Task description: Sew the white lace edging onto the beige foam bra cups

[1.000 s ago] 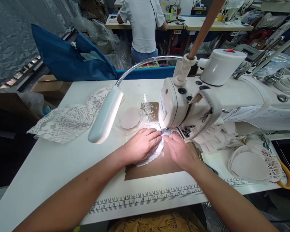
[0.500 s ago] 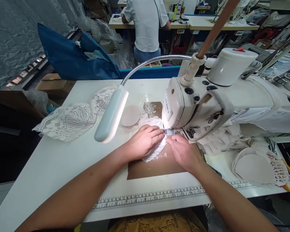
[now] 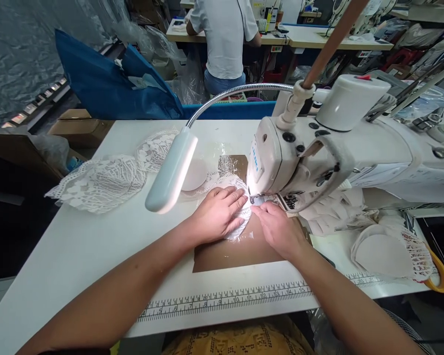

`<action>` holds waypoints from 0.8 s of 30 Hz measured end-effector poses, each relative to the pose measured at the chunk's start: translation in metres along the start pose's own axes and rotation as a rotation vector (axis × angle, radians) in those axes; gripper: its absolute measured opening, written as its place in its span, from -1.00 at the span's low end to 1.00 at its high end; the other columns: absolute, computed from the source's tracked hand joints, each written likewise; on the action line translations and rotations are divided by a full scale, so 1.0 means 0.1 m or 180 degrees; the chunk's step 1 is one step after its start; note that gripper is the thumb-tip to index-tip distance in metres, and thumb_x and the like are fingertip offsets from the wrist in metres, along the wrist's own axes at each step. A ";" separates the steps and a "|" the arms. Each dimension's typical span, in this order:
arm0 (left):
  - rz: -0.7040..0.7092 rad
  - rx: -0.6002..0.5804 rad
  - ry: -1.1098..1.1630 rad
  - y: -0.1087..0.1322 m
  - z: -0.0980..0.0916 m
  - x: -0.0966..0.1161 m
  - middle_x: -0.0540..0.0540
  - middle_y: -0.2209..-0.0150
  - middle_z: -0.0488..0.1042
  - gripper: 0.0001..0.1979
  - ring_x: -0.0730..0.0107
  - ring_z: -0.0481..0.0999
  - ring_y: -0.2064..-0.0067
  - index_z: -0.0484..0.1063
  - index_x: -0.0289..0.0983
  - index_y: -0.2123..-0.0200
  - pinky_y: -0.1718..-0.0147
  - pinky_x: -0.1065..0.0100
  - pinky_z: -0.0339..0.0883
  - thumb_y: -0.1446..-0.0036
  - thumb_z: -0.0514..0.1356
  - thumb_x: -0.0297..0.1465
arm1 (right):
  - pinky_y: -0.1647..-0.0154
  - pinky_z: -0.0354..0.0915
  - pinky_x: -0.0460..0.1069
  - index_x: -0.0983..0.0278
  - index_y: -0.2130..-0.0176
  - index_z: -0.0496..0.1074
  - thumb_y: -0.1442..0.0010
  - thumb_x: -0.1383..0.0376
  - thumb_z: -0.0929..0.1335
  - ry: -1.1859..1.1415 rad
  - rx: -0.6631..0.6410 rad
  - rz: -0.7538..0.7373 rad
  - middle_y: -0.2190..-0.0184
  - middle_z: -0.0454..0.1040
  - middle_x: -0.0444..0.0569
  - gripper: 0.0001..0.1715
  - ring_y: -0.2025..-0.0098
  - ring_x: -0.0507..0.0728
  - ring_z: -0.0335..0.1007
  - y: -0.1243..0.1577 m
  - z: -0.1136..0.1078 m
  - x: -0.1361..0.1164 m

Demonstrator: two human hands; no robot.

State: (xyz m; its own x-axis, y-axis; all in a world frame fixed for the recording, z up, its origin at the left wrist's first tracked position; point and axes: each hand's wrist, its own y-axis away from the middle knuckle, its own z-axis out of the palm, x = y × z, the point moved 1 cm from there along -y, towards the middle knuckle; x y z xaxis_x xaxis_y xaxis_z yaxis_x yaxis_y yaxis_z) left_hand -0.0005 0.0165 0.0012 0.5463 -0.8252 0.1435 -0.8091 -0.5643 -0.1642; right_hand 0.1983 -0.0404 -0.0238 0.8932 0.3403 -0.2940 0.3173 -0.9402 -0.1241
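A white lace piece (image 3: 240,225) lies under the sewing machine's head (image 3: 268,158), its right edge near the presser foot (image 3: 257,199). My left hand (image 3: 218,213) rests flat on the lace, fingers stretched toward the needle area. Just right of the foot, my right hand (image 3: 277,224) is closed, thumb and forefinger pinching at the lace's edge; the exact grip is partly hidden. Beneath the work is a brown sheet (image 3: 222,259) fixed to the white table. Behind my left hand sits a pale round pad (image 3: 194,176) with lace around it.
A lamp (image 3: 172,170) on a bendy neck hangs left of the machine. Lace pieces (image 3: 103,182) lie at the left. At right are round pads (image 3: 383,254) and orange-handled scissors (image 3: 442,271). A printed ruler (image 3: 222,301) runs along the front edge. A person (image 3: 225,39) sits beyond.
The lace has moved slightly away from me and turned under my left hand, whose fingers now lie more spread. My right hand keeps its pinch by the foot. The view has shifted a little.
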 end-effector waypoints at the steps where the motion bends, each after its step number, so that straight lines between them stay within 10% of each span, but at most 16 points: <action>1: 0.0001 -0.0013 -0.0005 0.01 -0.02 0.00 -0.36 -0.10 0.38 -0.51 -0.10 0.30 -0.13 0.31 -0.39 -0.16 0.00 -0.01 0.22 -0.27 0.06 -0.21 | 0.32 0.26 -0.06 0.21 -0.12 0.41 -0.23 0.46 0.18 0.0000 0.0005 0.0008 0.27 0.50 0.04 -0.47 0.25 0.12 0.35 0.01 -0.02 -0.01; 8: 0.0166 -0.0126 0.0307 0.11 -0.22 0.03 -0.32 -0.04 0.39 -0.51 0.04 0.39 0.01 0.29 -0.37 -0.13 0.11 0.12 0.33 -0.22 0.14 -0.21 | 0.45 0.13 -0.07 0.23 -0.03 0.48 -0.18 0.48 0.20 -0.0023 0.0124 -0.0289 0.36 0.45 -0.03 -0.50 0.40 0.06 0.25 0.06 -0.13 -0.04; 14: 0.0044 0.0067 0.0191 0.11 -0.08 0.05 -0.09 0.47 0.37 -0.67 0.36 0.32 0.43 0.38 -0.31 0.45 0.46 0.35 0.21 -0.33 -0.03 -0.38 | 0.42 0.14 -0.07 0.25 0.00 0.48 -0.18 0.50 0.19 -0.0126 0.0094 -0.0187 0.31 0.48 0.00 -0.52 0.33 0.08 0.31 0.06 -0.13 -0.04; 24: -0.0042 -0.0216 0.1010 0.10 -0.14 -0.05 -0.10 0.40 0.42 -0.74 0.34 0.38 0.35 0.39 -0.32 0.38 0.36 0.37 0.27 -0.31 -0.03 -0.41 | 0.34 0.16 -0.06 0.19 -0.09 0.40 -0.21 0.49 0.19 -0.0062 -0.0005 -0.0094 0.27 0.48 -0.03 -0.48 0.27 0.10 0.31 0.06 -0.11 -0.04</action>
State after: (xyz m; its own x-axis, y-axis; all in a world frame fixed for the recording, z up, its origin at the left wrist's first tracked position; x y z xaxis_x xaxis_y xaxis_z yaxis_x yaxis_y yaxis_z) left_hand -0.0140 0.0157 0.0125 0.4709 -0.7623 0.4439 -0.8208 -0.5631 -0.0962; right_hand 0.2000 -0.0471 -0.0131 0.8771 0.3681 -0.3085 0.3439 -0.9297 -0.1315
